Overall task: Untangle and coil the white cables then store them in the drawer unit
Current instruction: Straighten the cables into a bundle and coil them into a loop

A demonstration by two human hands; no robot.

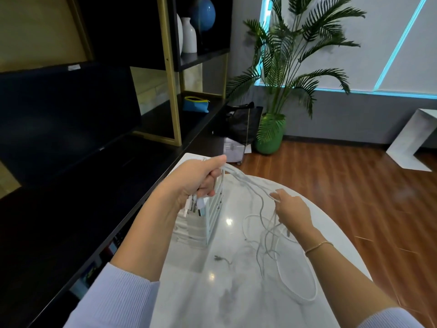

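My left hand (197, 179) is raised above the white table and grips a bunch of white cables (250, 183) near their plug ends, which hang below the fist. The strands run rightward and down to my right hand (292, 208), whose fingers pinch them. Below it the cables hang in a loose tangle onto the tabletop, with one wide loop (298, 278) lying flat. The white drawer unit (212, 216) stands on the table right under my left hand, partly hidden by it.
The round white marble table (212, 292) carries a small dark object (218, 258). A black sideboard with a monitor (66, 114) runs along the left. A potted palm (272, 131), a black bag and wooden floor lie beyond.
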